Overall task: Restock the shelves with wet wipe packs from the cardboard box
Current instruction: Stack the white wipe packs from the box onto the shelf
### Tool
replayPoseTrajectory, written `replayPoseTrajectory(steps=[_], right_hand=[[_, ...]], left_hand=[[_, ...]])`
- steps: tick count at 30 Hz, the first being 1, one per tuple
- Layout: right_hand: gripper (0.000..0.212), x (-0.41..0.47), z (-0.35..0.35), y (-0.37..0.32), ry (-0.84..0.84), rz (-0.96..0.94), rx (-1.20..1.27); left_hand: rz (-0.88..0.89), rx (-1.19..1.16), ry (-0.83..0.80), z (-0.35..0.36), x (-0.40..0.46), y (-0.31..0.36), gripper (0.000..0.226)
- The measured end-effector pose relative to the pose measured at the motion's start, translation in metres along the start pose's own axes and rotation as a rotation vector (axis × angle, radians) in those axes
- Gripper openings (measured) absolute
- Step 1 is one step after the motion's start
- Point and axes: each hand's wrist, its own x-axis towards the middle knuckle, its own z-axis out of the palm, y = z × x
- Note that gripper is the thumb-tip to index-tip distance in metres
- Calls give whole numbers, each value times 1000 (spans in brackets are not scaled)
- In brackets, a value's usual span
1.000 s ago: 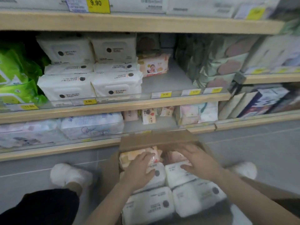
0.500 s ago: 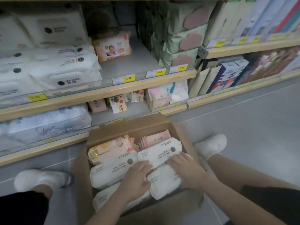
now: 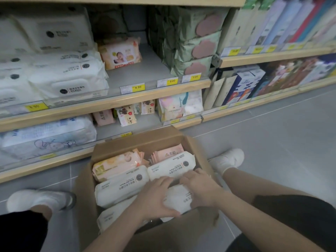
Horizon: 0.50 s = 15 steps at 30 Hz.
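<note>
An open cardboard box (image 3: 138,142) stands on the floor in front of the shelves, between my feet. It holds several white wet wipe packs (image 3: 125,184), a peach pack with a baby print (image 3: 116,163) and thin pink packs (image 3: 169,153). My left hand (image 3: 154,197) and my right hand (image 3: 200,188) both grip one white wet wipe pack (image 3: 179,198) at the near right of the box, fingers curled round its two sides. The middle shelf (image 3: 112,103) carries stacked white packs (image 3: 69,79) and one peach baby-print pack (image 3: 121,53) at the back.
Green packs with pink lids (image 3: 192,42) fill the right of the middle shelf. The bottom shelf (image 3: 54,160) has a large pale bundle (image 3: 47,135) and small packs (image 3: 125,115). Boxed goods (image 3: 254,82) line the shelves at right. My white shoes (image 3: 36,199) (image 3: 227,159) flank the box.
The view dropped from the shelves toward the box. My hands moved from the far packs to the near right of the box and closed round one white pack.
</note>
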Motion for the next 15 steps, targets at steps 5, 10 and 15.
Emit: replayPoseTrajectory(steps=[5, 10, 15], right_hand=[[72, -8, -36, -3, 63, 62, 66], [76, -3, -59, -5, 183, 12, 175], [83, 17, -93, 1, 298, -80, 379]], left_hand=[[-82, 114, 31, 5, 2, 23, 111], [-116, 29, 146, -28, 1, 16, 91], [-207, 3, 204, -74, -25, -18, 95]])
